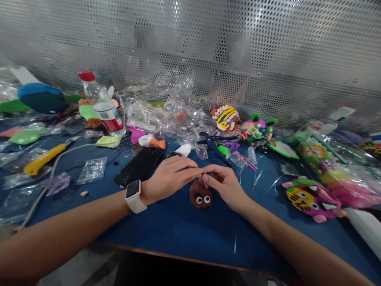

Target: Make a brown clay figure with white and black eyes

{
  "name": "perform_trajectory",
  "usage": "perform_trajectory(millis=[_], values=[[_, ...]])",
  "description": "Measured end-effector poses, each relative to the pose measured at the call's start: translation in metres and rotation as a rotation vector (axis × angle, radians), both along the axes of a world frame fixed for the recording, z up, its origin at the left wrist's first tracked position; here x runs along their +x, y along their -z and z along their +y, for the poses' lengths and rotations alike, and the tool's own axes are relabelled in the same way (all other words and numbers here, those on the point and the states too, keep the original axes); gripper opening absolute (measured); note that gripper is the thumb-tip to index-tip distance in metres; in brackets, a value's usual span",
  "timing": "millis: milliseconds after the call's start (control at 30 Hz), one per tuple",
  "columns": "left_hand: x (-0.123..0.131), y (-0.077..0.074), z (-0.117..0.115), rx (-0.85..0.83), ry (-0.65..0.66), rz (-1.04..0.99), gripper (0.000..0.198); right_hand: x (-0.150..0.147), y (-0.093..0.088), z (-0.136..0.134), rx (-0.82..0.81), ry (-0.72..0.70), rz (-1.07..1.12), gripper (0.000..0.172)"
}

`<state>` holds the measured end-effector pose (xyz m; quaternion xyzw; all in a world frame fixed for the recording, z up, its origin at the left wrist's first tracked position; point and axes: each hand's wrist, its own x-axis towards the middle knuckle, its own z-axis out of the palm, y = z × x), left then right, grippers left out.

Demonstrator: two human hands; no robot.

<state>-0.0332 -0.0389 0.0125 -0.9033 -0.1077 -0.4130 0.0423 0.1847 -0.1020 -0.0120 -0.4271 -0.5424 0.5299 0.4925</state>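
A round brown clay piece [201,194] with two white googly eyes lies on the blue table [190,238] between my hands. My left hand [172,176], with a watch at the wrist, reaches over from the left, its fingers extended and their tips meeting my right fingertips just above the brown piece. My right hand [223,182] is pinched, thumb and forefinger together at the top edge of the piece. Whatever lies between those fingertips is too small to make out.
A black phone [139,166] lies left of my hands, with a yellow cutter [44,159] farther left. A bottle [105,107], dark-blue pliers [216,145] and clear wrappers are behind. A colourful clay face [314,198] lies at right.
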Motion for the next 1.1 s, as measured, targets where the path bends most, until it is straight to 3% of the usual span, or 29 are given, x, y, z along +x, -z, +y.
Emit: perform_trajectory(millis=[300,567,1100], values=[[0.0005,0.0032,0.0028,-0.027,0.039,0.004,0.015,-0.0006,-0.0050,0.0014,0.076,0.001,-0.076,0.027],[-0.0002,0.0048,0.0025,-0.050,0.033,0.009,0.017,0.0005,-0.0031,0.0007,0.025,0.001,-0.038,0.029],[-0.0011,0.0003,0.0008,-0.030,0.041,0.038,0.019,-0.0020,-0.0035,0.0032,0.186,-0.008,-0.108,0.028]])
